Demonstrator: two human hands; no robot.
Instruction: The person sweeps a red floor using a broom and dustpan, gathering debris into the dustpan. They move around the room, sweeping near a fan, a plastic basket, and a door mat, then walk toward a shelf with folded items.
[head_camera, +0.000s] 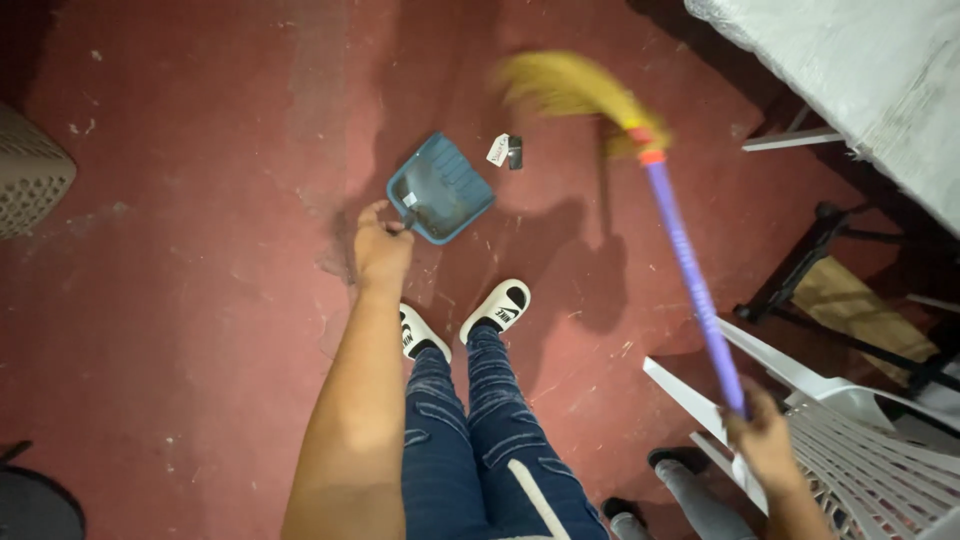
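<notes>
A person stands on a worn red floor (200, 300) with the left hand (381, 245) closed around the short handle of a blue dustpan (441, 188), whose mouth rests on the floor just ahead of a pair of white slides (495, 308). The right hand (762, 438) is wrapped tight around the top of a broom (640, 150) with a purple shaft, its yellow bristles blurred in mid-swing just beyond the dustpan and to its right, clear of the floor as far as the view shows. A small white and black paper scrap (505, 151) lies just past the dustpan's far edge, between it and the bristles. The risk from here, on this evidence, is an overshoot: a fast one-handed stroke held so far up the shaft gives little control, and the bristles could flick the scrap past the pan or knock the pan askew in the left hand's light grip. The dustpan's lip may also sit unevenly on the rough floor, letting grit slip under it. A white plastic chair (860, 440) stands well to the right of the dustpan, close by the broom hand, and the shaft could catch it. A second person's dark shoes (675, 460) show near that chair.
</notes>
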